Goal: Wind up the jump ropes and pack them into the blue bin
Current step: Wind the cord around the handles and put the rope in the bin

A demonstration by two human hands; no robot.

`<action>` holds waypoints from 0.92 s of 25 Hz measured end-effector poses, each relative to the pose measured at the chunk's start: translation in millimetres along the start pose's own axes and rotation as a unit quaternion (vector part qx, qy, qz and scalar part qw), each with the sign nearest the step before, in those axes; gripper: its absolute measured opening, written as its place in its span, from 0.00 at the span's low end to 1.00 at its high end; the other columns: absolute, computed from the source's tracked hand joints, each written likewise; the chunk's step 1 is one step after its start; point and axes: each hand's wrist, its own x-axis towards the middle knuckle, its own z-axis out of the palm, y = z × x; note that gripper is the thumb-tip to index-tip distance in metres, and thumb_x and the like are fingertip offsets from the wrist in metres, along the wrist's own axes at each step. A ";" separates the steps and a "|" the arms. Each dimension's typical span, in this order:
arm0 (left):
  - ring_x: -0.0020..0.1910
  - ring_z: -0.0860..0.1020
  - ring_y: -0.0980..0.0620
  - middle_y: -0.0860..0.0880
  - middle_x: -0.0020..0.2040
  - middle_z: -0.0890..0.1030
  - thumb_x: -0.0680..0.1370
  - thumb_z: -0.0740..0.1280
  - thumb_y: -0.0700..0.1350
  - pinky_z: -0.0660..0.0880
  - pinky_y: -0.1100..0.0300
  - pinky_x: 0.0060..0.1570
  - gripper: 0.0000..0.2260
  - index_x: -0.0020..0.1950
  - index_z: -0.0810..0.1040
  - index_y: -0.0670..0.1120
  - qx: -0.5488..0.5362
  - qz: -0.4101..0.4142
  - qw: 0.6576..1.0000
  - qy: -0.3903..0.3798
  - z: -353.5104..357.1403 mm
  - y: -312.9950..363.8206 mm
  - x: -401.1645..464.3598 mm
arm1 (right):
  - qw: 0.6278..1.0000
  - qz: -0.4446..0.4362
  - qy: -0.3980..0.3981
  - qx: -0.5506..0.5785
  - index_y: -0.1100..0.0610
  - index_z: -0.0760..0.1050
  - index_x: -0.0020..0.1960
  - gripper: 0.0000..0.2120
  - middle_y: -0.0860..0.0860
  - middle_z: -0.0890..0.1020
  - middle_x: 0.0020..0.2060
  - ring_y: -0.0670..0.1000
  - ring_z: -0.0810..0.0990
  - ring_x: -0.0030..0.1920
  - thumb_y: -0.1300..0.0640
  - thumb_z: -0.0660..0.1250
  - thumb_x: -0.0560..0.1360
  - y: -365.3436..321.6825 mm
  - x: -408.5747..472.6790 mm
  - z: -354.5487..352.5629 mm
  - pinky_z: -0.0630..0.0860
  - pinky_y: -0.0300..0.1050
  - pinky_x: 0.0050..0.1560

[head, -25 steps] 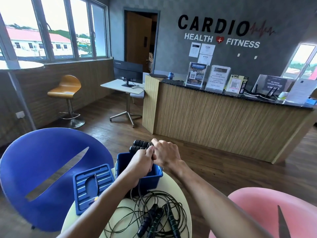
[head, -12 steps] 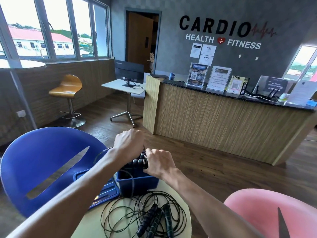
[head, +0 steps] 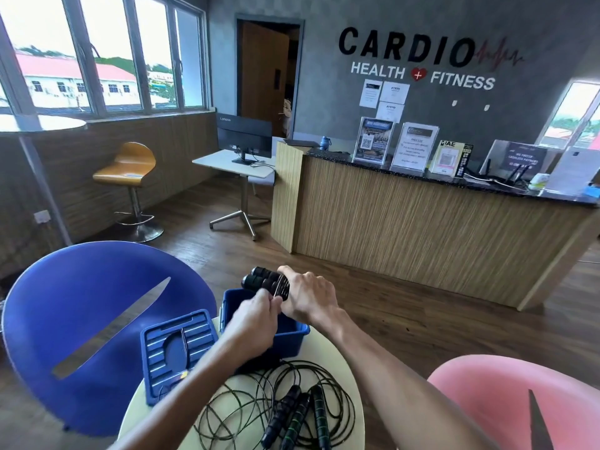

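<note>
Two black foam jump-rope handles (head: 259, 280) sit bunched in your right hand (head: 308, 295), fist closed round them above the open blue plastic bin (head: 293, 336) at the round cream tabletop's (head: 337, 368) far edge. Your left hand (head: 256, 323) pinches the thin black cord (head: 280, 287) against the handles, so you look mid-wrap. Next I'd tuck the end and drop the bundle in. Loose tangled ropes (head: 282, 407) wait by the near edge.
</note>
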 end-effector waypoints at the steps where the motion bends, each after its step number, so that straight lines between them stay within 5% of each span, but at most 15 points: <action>1: 0.26 0.74 0.51 0.47 0.30 0.77 0.83 0.54 0.51 0.72 0.56 0.29 0.15 0.44 0.70 0.44 -0.068 -0.007 0.997 -0.021 6.7 -6.1 -2.2 | 1.000 -0.001 -0.007 0.002 0.47 0.68 0.72 0.28 0.58 0.84 0.54 0.62 0.82 0.55 0.44 0.69 0.74 0.0 -1.4 -1.4 0.78 0.54 0.53; 4: 0.17 0.65 0.56 0.51 0.18 0.69 0.84 0.52 0.48 0.64 0.62 0.21 0.16 0.41 0.70 0.43 -0.171 -0.023 0.984 -0.054 11.3 -14.4 -4.7 | 1.000 0.006 -0.009 0.015 0.45 0.71 0.69 0.26 0.56 0.85 0.53 0.61 0.83 0.55 0.42 0.69 0.73 -0.4 -4.5 4.8 0.77 0.52 0.53; 9: 0.16 0.62 0.57 0.52 0.18 0.68 0.85 0.51 0.48 0.60 0.66 0.18 0.17 0.40 0.70 0.42 -0.204 -0.008 0.976 -0.077 9.6 -13.7 -8.9 | 0.999 0.034 -0.014 0.037 0.52 0.73 0.61 0.22 0.55 0.85 0.50 0.61 0.83 0.53 0.42 0.69 0.72 -1.6 -1.2 10.3 0.76 0.50 0.48; 19: 0.18 0.64 0.50 0.48 0.19 0.70 0.83 0.55 0.53 0.64 0.62 0.20 0.19 0.37 0.71 0.43 -0.138 0.067 0.981 -0.118 2.3 -55.8 -15.5 | 0.992 0.023 -0.058 0.111 0.49 0.75 0.55 0.18 0.51 0.84 0.49 0.58 0.81 0.51 0.42 0.72 0.70 2.8 -1.7 -16.2 0.74 0.49 0.48; 23: 0.21 0.72 0.49 0.44 0.24 0.78 0.83 0.56 0.51 0.71 0.59 0.26 0.18 0.38 0.71 0.43 -0.087 0.098 0.984 -0.122 -0.4 -61.9 -2.5 | 0.987 -0.024 -0.089 0.135 0.49 0.76 0.51 0.17 0.49 0.83 0.44 0.54 0.82 0.47 0.42 0.74 0.67 -2.4 -5.1 -26.1 0.78 0.50 0.48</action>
